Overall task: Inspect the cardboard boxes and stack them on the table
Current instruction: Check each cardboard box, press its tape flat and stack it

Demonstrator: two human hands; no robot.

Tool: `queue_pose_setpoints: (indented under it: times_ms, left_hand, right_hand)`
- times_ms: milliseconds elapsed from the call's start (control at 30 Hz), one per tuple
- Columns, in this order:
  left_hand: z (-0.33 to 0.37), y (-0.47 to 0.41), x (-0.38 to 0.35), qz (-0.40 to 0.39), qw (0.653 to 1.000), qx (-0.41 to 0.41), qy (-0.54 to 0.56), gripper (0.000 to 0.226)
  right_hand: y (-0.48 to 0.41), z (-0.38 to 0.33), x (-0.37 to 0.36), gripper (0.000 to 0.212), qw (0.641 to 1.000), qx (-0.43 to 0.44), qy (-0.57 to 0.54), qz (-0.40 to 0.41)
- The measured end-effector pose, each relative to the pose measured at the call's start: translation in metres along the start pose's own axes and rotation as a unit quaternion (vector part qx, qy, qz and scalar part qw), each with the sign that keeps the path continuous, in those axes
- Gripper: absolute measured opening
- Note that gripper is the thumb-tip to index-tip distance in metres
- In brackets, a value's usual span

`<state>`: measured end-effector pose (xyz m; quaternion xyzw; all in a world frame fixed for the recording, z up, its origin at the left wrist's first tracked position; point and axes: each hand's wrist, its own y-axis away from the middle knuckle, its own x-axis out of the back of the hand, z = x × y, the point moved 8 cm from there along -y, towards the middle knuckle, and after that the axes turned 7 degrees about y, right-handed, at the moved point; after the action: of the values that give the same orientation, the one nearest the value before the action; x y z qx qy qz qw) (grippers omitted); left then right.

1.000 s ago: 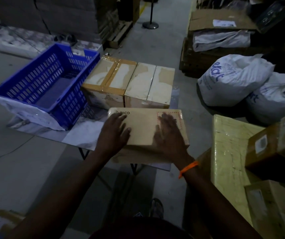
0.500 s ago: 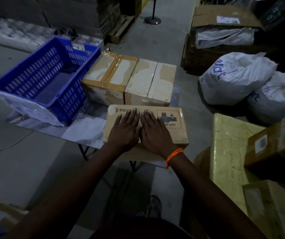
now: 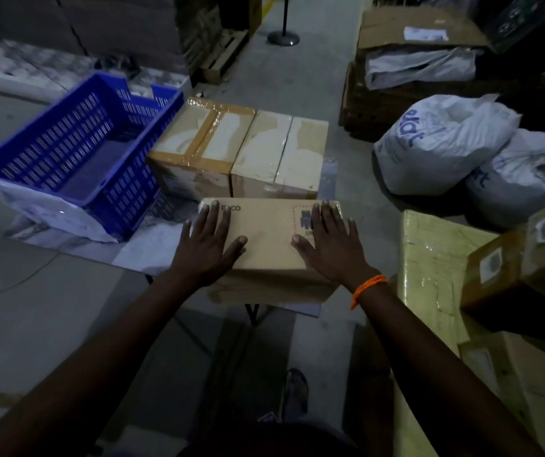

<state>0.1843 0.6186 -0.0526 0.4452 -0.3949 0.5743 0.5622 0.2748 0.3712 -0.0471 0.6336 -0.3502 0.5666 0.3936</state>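
A brown cardboard box [image 3: 269, 235] with a printed logo and a red-framed label lies at the near edge of a small table [image 3: 145, 249]. My left hand [image 3: 206, 244] rests flat on its left part, fingers spread. My right hand [image 3: 328, 242], with an orange band at the wrist, lies flat on its right part, over the label. Behind it on the table stand two taped cardboard boxes side by side, one on the left [image 3: 198, 143] and one on the right [image 3: 281, 153].
A blue plastic crate [image 3: 76, 150] sits tilted on the table's left. White sacks [image 3: 442, 143] lie on the floor at right. More cardboard boxes [image 3: 436, 278] are stacked at near right. Pallets and cartons stand behind, with a stanchion base [image 3: 283, 37] in the aisle.
Both hands, side by side at the middle of the box top half a second ago, have slid apart to its left and right ends. The box stays in place.
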Motion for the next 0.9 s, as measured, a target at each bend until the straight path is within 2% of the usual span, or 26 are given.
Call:
queue_pose_setpoints:
  times_ms: [167,300,400,467,533,567,633,700,767,800,900]
  left_hand:
    - [-0.001,0.0,-0.004,-0.012,0.999,0.019,0.025,0.099]
    - [-0.002,0.0,-0.004,-0.021,0.999,0.022,0.024,0.099]
    - [-0.001,0.004,0.0,0.013,0.997,0.043,0.063,0.104]
    - [-0.005,0.007,0.002,0.052,0.981,0.103,0.159,0.11]
    - [-0.02,0.01,0.004,0.09,0.927,0.195,0.307,0.103]
    - [-0.029,0.012,0.003,0.1,0.897,0.234,0.361,0.092]
    - [-0.038,0.017,0.005,0.093,0.872,0.265,0.401,0.074]
    - [-0.041,0.026,0.015,0.112,0.867,0.25,0.415,0.065]
    - [-0.039,0.042,0.024,0.138,0.838,0.225,0.478,0.062]
    - [-0.039,0.052,0.022,0.137,0.816,0.208,0.522,0.061]
    - [-0.034,0.084,-0.008,0.11,0.765,0.202,0.602,0.05]
  right_hand:
    - [-0.002,0.0,-0.006,0.091,1.0,0.001,-0.02,-0.003]
    - [-0.002,0.001,-0.007,0.101,0.999,-0.003,-0.048,-0.012]
    - [0.006,0.001,0.004,0.108,0.995,-0.033,-0.096,0.007]
    - [0.008,0.02,-0.001,0.119,0.968,-0.131,-0.215,-0.008]
    - [0.009,0.042,-0.015,0.133,0.889,-0.233,-0.391,-0.044]
    - [0.008,0.05,-0.022,0.129,0.859,-0.244,-0.448,-0.043]
    - [0.004,0.061,-0.039,0.106,0.851,-0.207,-0.481,-0.025]
    - [0.02,0.053,-0.029,0.078,0.851,-0.195,-0.488,-0.008]
    - [0.037,0.044,-0.018,0.056,0.841,-0.171,-0.512,0.025]
    - [0.047,0.046,-0.02,0.047,0.823,-0.178,-0.537,0.04]
    - [0.084,0.05,-0.038,0.018,0.736,-0.223,-0.634,0.082]
